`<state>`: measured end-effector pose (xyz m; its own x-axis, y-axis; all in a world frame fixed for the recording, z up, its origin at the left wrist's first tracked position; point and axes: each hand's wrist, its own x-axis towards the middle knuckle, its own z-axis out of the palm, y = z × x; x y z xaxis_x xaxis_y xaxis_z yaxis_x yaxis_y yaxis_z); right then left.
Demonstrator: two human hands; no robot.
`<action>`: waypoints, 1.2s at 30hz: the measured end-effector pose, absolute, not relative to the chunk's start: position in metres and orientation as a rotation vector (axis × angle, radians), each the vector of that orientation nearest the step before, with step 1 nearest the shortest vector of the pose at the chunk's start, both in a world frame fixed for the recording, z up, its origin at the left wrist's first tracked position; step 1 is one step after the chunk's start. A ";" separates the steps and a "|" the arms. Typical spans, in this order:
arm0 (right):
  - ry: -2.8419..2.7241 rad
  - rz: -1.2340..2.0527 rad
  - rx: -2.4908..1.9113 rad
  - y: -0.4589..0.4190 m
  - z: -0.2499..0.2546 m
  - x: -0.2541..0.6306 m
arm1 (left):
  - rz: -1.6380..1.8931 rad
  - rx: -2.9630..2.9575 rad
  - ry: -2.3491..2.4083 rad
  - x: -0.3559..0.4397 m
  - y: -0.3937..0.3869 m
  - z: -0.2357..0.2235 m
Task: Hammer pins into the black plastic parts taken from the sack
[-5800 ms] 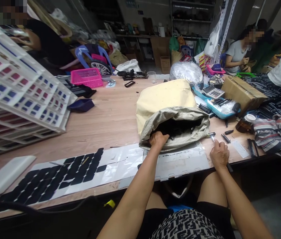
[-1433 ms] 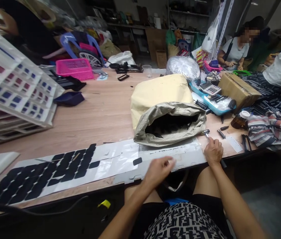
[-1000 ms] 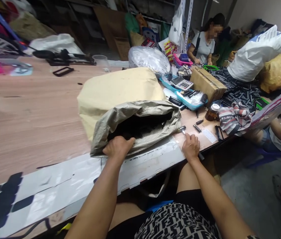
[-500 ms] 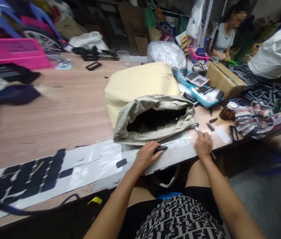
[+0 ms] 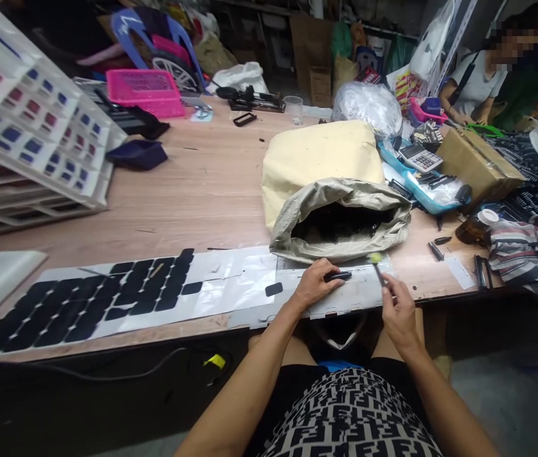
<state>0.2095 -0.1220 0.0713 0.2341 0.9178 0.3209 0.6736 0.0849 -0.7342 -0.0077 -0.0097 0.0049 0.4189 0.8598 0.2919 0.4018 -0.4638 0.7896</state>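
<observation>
On the white board strip (image 5: 359, 295) at the table's front edge, my left hand (image 5: 317, 284) pinches a small black plastic piece (image 5: 340, 276) lying flat. My right hand (image 5: 399, 311) is closed around the thin handle of a small hammer (image 5: 376, 261), its yellow-green head raised just above the board, right of the piece. Right behind both hands, a cream sack (image 5: 321, 149) lies with its rolled grey mouth facing me. Dark pieces inside it are hard to make out.
Black stickers (image 5: 73, 311) lie on a white sheet at left, near a white plastic basket (image 5: 44, 127). To the right are a brown jar (image 5: 473, 230), a striped cloth (image 5: 519, 244), a cardboard box (image 5: 478, 162) and a calculator (image 5: 420, 157). A co-worker (image 5: 476, 82) sits beyond.
My view has swung left, bringing the white basket into sight. The hammer's head has lifted and turned, now showing its yellow-green face. My left hand keeps its hold on the black piece.
</observation>
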 end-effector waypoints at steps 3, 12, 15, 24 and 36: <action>-1.643 0.494 -1.557 -0.125 0.073 0.185 | 0.947 2.036 1.045 -0.008 -0.009 0.006; -1.846 0.343 -1.527 -0.126 0.053 0.173 | 0.946 2.040 0.988 -0.010 -0.006 0.009; -1.832 0.337 -1.559 -0.123 0.051 0.175 | 0.985 2.027 0.982 -0.009 -0.006 0.006; -1.761 0.350 -1.517 -0.124 0.054 0.186 | 0.990 2.010 1.038 -0.007 -0.006 0.004; -1.473 -0.278 -2.073 -0.091 0.044 0.273 | 0.928 2.024 1.091 -0.006 -0.008 0.006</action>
